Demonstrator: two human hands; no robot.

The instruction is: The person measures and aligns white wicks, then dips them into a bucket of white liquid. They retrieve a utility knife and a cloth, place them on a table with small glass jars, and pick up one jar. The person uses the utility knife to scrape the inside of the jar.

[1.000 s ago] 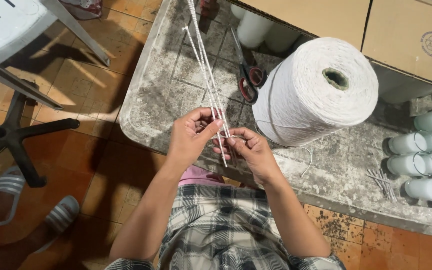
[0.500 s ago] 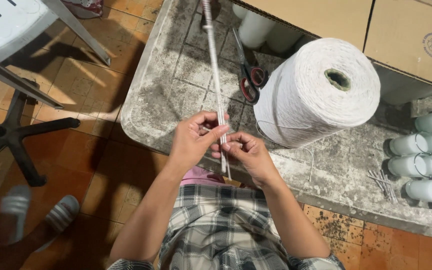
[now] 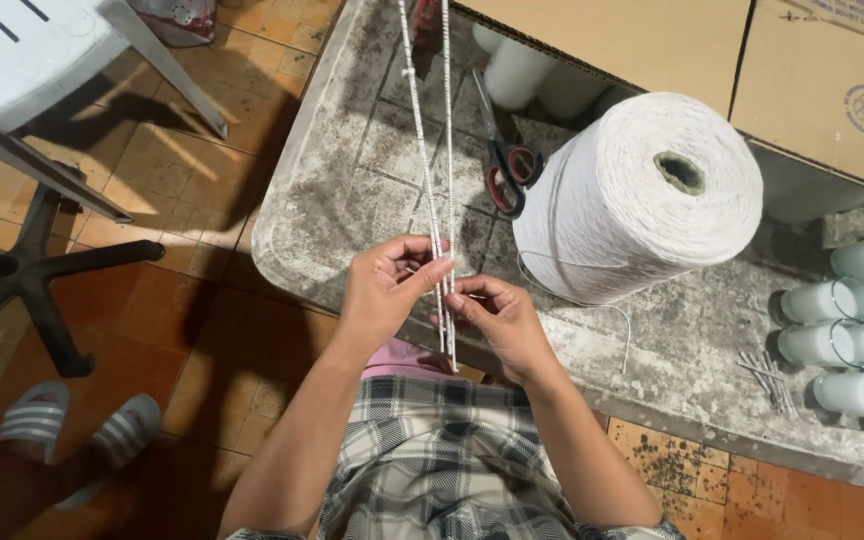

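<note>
Two thin white rods (image 3: 432, 160) run from the top of the view down to my hands, held close together and slightly splayed at the far end. My left hand (image 3: 384, 290) pinches them with thumb and fingers near their lower end. My right hand (image 3: 497, 322) grips them just to the right, fingertips touching the left hand's. The rod tips stick out below my hands, over a pink garment. A large cone of white string (image 3: 642, 195) lies on its side on the grey worktable (image 3: 352, 190), right of my hands, with a loose strand trailing down.
Red-handled scissors (image 3: 504, 160) lie left of the cone. Cardboard boxes (image 3: 802, 70) stand at the back. Several frosted glass holders (image 3: 847, 325) lie at the right beside small metal pieces (image 3: 767, 375). A white plastic chair (image 3: 22, 60), a black chair base (image 3: 22, 280) and another person's striped sandals (image 3: 77, 430) are left.
The rods were splayed a second ago, then bunched as one, and now show as two again. My hands stayed in place, fingers shifting slightly. The sandalled feet at the left moved.
</note>
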